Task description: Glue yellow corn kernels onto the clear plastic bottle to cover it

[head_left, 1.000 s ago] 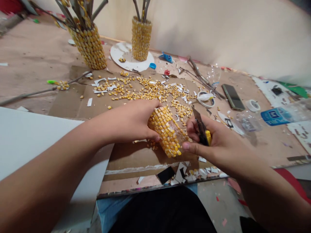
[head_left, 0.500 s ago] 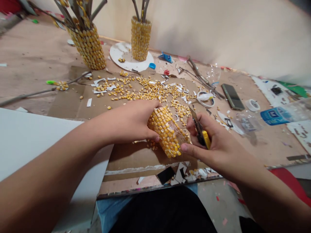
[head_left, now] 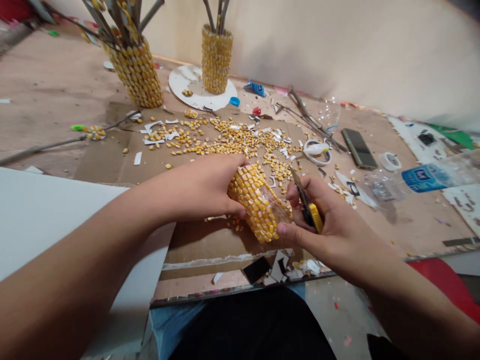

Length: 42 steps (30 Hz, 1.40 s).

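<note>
Grasping in the head view, with the left hand (head_left: 213, 185), a tilted yellow corn-kernel-covered cylinder (head_left: 255, 201) with a bare transparent patch, over a brown cardboard sheet (head_left: 206, 245) near loose yellow kernels (head_left: 238, 137); gripping in the right hand (head_left: 333, 225), just beside the cylinder, a black-and-yellow utility knife (head_left: 315, 216).

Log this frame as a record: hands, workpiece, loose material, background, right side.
left hand: gripping kernel-covered cylinder
right hand: holding yellow-and-black cutter, blade exposed
workpiece: tilted, bare clear patch toward right hand
loose material: corn kernels, white scraps on cardboard
background: two kernel-covered pots holding sticks, one on white disc
right side: phone, blue-labelled bottle
</note>
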Available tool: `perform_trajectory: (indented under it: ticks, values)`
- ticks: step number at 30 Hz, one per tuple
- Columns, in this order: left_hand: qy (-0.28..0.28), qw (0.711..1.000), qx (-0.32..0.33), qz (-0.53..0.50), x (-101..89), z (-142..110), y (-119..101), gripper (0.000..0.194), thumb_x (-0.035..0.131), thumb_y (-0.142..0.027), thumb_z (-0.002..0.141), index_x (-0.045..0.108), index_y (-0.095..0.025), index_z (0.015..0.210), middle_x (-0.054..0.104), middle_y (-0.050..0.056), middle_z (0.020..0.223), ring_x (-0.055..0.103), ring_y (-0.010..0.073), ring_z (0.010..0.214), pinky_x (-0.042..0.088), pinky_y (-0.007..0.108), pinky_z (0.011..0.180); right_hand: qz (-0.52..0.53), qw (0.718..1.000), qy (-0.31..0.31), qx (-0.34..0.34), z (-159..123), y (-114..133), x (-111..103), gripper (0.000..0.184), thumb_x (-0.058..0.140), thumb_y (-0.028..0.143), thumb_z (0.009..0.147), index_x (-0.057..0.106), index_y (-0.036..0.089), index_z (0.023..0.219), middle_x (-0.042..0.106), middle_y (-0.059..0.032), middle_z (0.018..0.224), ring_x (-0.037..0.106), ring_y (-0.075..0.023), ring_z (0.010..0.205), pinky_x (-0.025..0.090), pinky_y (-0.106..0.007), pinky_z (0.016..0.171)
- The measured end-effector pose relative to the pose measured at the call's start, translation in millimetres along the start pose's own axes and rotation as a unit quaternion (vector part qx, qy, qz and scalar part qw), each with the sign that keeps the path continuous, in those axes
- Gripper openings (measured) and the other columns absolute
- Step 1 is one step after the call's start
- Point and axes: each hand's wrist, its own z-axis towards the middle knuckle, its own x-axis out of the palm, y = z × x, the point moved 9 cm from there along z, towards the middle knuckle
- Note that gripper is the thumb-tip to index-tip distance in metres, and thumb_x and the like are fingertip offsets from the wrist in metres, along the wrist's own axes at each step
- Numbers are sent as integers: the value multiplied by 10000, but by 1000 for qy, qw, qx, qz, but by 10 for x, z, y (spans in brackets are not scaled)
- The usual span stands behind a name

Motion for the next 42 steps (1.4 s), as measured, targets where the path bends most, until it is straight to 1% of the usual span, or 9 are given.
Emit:
perform_trajectory:
  ticks: [5, 11, 15, 19, 24, 29, 35, 39, 42]
  values:
    - [5, 1000, -1, -7, -3, -13, -5, 555, 859, -411, 706, 644, -186, 1166, 741, 81, 1171, 690, 292, 1001, 467, 328, 799, 25, 1000, 12, 7, -32, 18, 38, 212, 695, 289, 936, 517, 267, 1048, 543, 25, 852, 546, -154, 736, 479, -260, 632]
    - [6, 1000, 2, -16, -8, -28, 6, 594, 849, -420, 713, 640, -189, 1218, 745, 80, 1196, 696, 300, 1041, 498, 337, 819, 5, 1000, 7, 11, -85, 2, 42, 311, 732, 273, 915, 485, 266, 1104, 531, 52, 804, 459, -116, 607, 395, -242, 526]
    - [12, 1000, 0, -29, 9, -39, 29, 768, 843, -427, 712, 582, -197, 1396, 710, 106, 1346, 676, 329, 1181, 516, 371, 958, 27, 999, -11, 22, -78, -7, -10, 261, 708, 358, 946, 500, 260, 1069, 473, 72, 724, 403, -111, 551, 354, -245, 487]
    - [30, 998, 0, -56, 32, -76, 67, 987, 863, -484, 689, 467, -203, 1549, 608, 134, 1524, 596, 355, 1351, 465, 408, 1119, 9, 998, -63, 16, -25, -74, -190, 220, 668, 433, 968, 555, 252, 1021, 529, 38, 777, 502, -142, 655, 421, -260, 564]
    - [38, 994, -9, -105, 17, -102, 113, 767, 708, -567, 853, 516, -212, 1505, 610, 134, 1522, 602, 345, 1341, 464, 445, 1122, -36, 998, -43, 14, 115, -305, -344, 247, 595, 468, 1002, 598, 235, 1084, 654, -27, 943, 618, -202, 835, 503, -327, 726]
    - [-25, 981, -13, -194, -32, -34, 131, 428, 461, -544, 1039, 691, -197, 1139, 752, 81, 1144, 673, 254, 1033, 515, 393, 926, -201, 978, -34, -45, 279, -517, -475, 194, 564, 351, 1000, 628, 215, 1121, 724, -105, 1028, 695, -285, 953, 522, -414, 817]
    - [-34, 951, -56, -302, 124, 0, 232, 366, 620, -512, 960, 691, -163, 1049, 744, 69, 975, 664, 220, 880, 514, 345, 784, -339, 938, 27, -66, 378, -641, -222, 187, 535, 305, 1026, 676, 209, 1104, 744, -146, 1038, 724, -339, 952, 521, -438, 773]
    - [-29, 944, -81, -319, 141, -43, 277, 480, 747, -505, 870, 670, -167, 1202, 753, 120, 1206, 692, 288, 1116, 535, 435, 992, -340, 936, 43, -85, 405, -571, -195, 176, 579, 358, 1014, 684, 218, 1025, 747, -115, 981, 720, -324, 883, 510, -418, 707]
    - [-21, 949, -106, -296, 119, -90, 315, 685, 825, -541, 792, 630, -188, 1346, 683, 150, 1409, 637, 332, 1294, 466, 501, 1146, -285, 954, 34, -89, 542, -621, -430, 256, 573, 448, 1018, 702, 231, 1061, 754, -87, 978, 722, -283, 869, 520, -391, 714]
